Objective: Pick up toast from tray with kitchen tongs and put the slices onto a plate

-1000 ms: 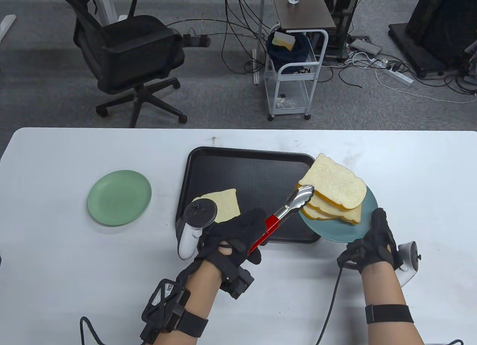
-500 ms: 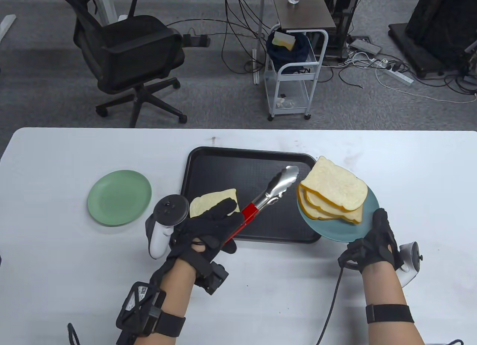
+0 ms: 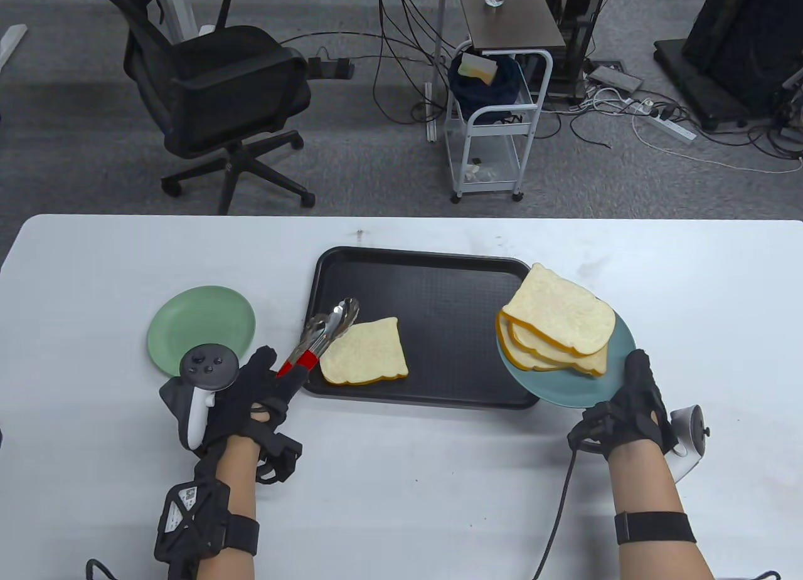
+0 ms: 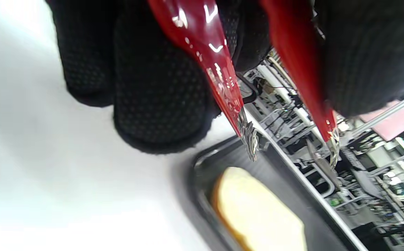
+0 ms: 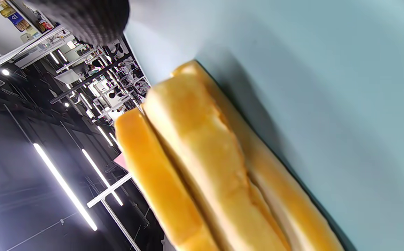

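My left hand (image 3: 251,395) grips the red-handled steel tongs (image 3: 320,335) at the tray's front left corner; their tips stand slightly apart just left of the one toast slice (image 3: 367,352) lying on the black tray (image 3: 426,279). In the left wrist view the tongs (image 4: 223,83) hang over that toast slice (image 4: 257,212) with nothing between the arms. My right hand (image 3: 630,404) holds the blue plate (image 3: 602,379) lifted and tilted by its near rim; a stack of three toast slices (image 3: 558,320) lies on it. The right wrist view shows the stacked toast slices (image 5: 205,164) on the blue plate (image 5: 327,69).
An empty green plate (image 3: 201,329) sits on the white table (image 3: 94,448) left of the tray, just beyond my left hand. Past the far table edge stand an office chair (image 3: 213,91) and a white cart (image 3: 495,122).
My left hand has drawn the tongs away from the stacked toast on the blue plate, leftward across the tray to its front left corner. The right hand and plate have stayed put.
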`<state>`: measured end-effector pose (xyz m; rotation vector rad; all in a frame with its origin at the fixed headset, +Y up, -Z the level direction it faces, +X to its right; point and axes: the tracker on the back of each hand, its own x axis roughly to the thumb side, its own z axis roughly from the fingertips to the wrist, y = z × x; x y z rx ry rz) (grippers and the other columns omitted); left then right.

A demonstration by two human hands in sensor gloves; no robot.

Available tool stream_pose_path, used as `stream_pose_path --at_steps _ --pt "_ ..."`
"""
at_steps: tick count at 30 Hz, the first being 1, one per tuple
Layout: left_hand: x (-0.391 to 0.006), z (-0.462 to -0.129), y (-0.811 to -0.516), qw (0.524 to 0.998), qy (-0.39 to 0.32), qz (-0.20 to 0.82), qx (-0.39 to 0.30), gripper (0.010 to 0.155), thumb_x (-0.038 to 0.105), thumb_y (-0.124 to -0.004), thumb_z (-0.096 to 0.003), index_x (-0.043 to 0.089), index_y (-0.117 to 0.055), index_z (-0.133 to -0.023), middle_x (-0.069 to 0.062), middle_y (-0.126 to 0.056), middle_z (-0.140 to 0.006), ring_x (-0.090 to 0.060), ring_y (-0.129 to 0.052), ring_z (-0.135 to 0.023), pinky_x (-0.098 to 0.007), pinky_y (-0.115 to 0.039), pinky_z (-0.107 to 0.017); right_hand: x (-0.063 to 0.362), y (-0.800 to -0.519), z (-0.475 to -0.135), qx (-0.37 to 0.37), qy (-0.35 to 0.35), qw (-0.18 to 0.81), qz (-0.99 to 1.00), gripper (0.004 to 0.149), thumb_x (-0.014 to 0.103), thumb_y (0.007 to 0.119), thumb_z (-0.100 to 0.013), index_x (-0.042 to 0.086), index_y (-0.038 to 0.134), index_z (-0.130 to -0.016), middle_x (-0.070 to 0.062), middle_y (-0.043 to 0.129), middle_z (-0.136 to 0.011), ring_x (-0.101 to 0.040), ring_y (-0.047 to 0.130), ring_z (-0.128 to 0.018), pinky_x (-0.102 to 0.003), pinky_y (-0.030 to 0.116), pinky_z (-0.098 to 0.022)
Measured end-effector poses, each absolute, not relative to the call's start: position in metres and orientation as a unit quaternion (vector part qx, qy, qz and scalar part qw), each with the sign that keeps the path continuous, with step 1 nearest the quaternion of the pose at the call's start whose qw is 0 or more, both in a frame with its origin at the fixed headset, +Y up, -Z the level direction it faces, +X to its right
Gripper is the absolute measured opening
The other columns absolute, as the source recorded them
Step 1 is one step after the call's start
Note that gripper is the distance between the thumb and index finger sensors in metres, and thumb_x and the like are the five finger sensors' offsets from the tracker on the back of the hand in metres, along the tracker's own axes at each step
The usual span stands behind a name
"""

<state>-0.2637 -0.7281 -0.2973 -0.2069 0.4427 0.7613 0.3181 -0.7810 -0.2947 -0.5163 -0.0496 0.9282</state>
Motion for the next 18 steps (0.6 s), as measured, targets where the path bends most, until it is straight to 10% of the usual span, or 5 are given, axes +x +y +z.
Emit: stream_pose_path --at_steps 18 --pt "-0.295 -0.299 -0.748 0.893 0.172 0.371 -0.188 0.076 0.061 -0.100 -0.0288 0.032 -0.075 -0.094 -0.006 -0.102 -0.082 -0.024 -0.110 -0.033 -0.046 -0.093 -0.042 0.319 -0.782 -0.297 -0.246 -0.023 0.857 0.453 0.050 0.052 0.060 -0.051 0.024 0.051 -0.091 -0.016 0.079 -0.083 -0.036 0.100 -0.050 -0.047 0.091 -0.033"
